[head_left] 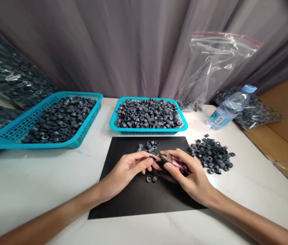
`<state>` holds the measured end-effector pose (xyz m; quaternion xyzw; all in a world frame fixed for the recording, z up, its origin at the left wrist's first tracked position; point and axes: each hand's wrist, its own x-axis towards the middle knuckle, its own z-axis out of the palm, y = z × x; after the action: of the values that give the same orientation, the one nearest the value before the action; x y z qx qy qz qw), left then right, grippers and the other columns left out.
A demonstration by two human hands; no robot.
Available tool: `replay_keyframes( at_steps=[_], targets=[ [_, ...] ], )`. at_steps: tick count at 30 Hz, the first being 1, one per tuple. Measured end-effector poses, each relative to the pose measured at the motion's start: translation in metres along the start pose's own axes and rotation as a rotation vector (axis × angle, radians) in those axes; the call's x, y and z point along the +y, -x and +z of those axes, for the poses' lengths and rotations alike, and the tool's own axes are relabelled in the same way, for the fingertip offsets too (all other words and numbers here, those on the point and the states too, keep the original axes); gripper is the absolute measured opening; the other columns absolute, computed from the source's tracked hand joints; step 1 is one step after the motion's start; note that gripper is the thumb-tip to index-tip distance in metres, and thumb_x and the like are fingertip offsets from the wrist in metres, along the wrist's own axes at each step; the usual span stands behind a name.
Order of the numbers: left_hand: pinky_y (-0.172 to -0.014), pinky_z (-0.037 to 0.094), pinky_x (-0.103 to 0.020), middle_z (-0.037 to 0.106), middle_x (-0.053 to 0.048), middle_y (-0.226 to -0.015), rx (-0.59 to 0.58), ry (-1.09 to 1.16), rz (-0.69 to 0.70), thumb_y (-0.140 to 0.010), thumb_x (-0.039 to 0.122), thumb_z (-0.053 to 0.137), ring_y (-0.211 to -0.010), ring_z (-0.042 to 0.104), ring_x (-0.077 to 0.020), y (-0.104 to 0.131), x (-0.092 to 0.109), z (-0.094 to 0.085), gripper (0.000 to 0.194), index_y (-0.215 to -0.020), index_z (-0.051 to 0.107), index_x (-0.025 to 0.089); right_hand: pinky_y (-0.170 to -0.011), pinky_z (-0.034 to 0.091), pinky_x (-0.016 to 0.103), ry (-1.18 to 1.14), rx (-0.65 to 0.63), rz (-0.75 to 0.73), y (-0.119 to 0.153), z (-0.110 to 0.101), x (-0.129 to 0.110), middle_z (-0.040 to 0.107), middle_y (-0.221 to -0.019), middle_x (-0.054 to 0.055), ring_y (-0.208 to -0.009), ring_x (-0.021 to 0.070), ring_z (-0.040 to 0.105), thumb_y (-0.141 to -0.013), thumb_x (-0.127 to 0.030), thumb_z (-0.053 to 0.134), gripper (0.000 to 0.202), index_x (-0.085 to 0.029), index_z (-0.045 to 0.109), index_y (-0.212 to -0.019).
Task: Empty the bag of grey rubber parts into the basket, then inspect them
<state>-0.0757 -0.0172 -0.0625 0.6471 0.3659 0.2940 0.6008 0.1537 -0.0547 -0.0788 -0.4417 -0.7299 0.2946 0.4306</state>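
Note:
Over a black mat [138, 200], my left hand [133, 166] pinches a small dark grey plastic ring [153, 158] between thumb and fingers. Facing it, my right hand [187, 170] is wrapped round pink-handled cutting pliers [170, 159], their metal jaws pointing left toward the ring. A narrow gap seems to separate the jaws from the ring. Several loose dark grey rings [152, 146] lie on the mat behind my fingers. Two more pieces [151, 179] rest just in front of them. My right palm hides part of the handles.
A blue basket [149, 130] full of grey rings stands behind the mat, another blue basket [82, 134] at left. Right of the mat lies a pile of rings [212, 154]. Behind it are a water bottle [228, 109], a clear zip bag [210, 68] and a cardboard box [287, 102].

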Motion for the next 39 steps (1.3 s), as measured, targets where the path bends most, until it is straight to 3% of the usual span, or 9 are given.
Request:
replay_keyframes(
  at_steps=[5,11,15,17,24,32,39],
  targets=[
    [-0.076,0.046,-0.023,0.073,-0.002,-0.089,-0.099,-0.04,0.005,-0.102,0.036,0.055,-0.083,0.061,-0.0127,0.003,0.007,0.002,0.028,-0.094,0.074,0.017,-0.067,0.047,0.024,-0.119,-0.06,-0.037,-0.005,0.001,-0.005,0.069,-0.092,0.001,-0.075,0.013,0.061,-0.096,-0.028,0.068,0.032,-0.026,0.069,-0.128],
    [-0.073,0.047,-0.021,0.071,-0.001,-0.085,-0.136,-0.017,-0.006,-0.103,0.036,0.053,-0.077,0.058,-0.0104,0.004,0.008,0.005,0.032,-0.087,0.073,0.016,-0.069,0.049,0.021,-0.339,-0.038,0.079,-0.004,0.008,-0.008,0.071,-0.087,-0.002,-0.075,0.0109,0.063,-0.092,-0.027,0.074,0.015,-0.026,0.076,-0.107],
    [-0.067,0.051,-0.019,0.071,0.001,-0.085,-0.045,0.165,-0.016,-0.094,0.034,0.069,-0.074,0.063,-0.009,0.003,0.002,0.008,0.017,-0.1,0.071,0.019,-0.067,0.05,0.021,-0.39,0.0,0.159,-0.002,0.011,-0.01,0.072,-0.085,-0.001,-0.072,0.0107,0.063,-0.091,-0.03,0.075,0.013,-0.023,0.077,-0.101],
    [-0.069,0.054,-0.02,0.073,0.0,-0.093,0.005,0.256,0.0,-0.087,0.03,0.078,-0.078,0.067,-0.0101,0.001,0.001,0.01,0.022,-0.104,0.069,0.019,-0.066,0.049,0.02,-0.381,0.019,0.185,-0.002,0.012,-0.011,0.072,-0.084,-0.001,-0.072,0.0105,0.061,-0.089,-0.031,0.077,0.014,-0.022,0.077,-0.099],
    [-0.071,0.058,-0.018,0.078,-0.003,-0.093,0.076,0.302,-0.026,-0.08,0.021,0.083,-0.078,0.072,-0.0105,-0.001,0.003,0.009,0.019,-0.096,0.074,0.016,-0.067,0.05,0.019,-0.399,0.01,0.232,0.001,0.014,-0.013,0.073,-0.086,-0.002,-0.073,0.0102,0.062,-0.089,-0.033,0.077,0.015,-0.024,0.076,-0.1],
    [-0.062,0.055,-0.014,0.078,-0.002,-0.076,0.103,0.261,-0.033,-0.081,0.022,0.082,-0.065,0.068,-0.0077,0.0,0.007,0.009,0.014,-0.092,0.077,0.015,-0.057,0.042,0.021,-0.193,0.135,0.098,0.014,0.003,-0.001,0.061,-0.081,-0.002,-0.064,0.0095,0.053,-0.107,-0.035,0.048,0.024,-0.027,0.07,-0.113],
    [-0.065,0.054,-0.015,0.078,-0.002,-0.079,0.125,0.239,-0.015,-0.087,0.027,0.078,-0.064,0.065,-0.0065,0.002,0.005,0.01,0.017,-0.101,0.079,0.018,-0.064,0.045,0.023,0.06,0.055,-0.1,0.012,0.002,0.001,0.061,-0.085,0.001,-0.074,0.013,0.056,-0.103,-0.019,0.054,0.026,-0.024,0.064,-0.127]
  ],
)
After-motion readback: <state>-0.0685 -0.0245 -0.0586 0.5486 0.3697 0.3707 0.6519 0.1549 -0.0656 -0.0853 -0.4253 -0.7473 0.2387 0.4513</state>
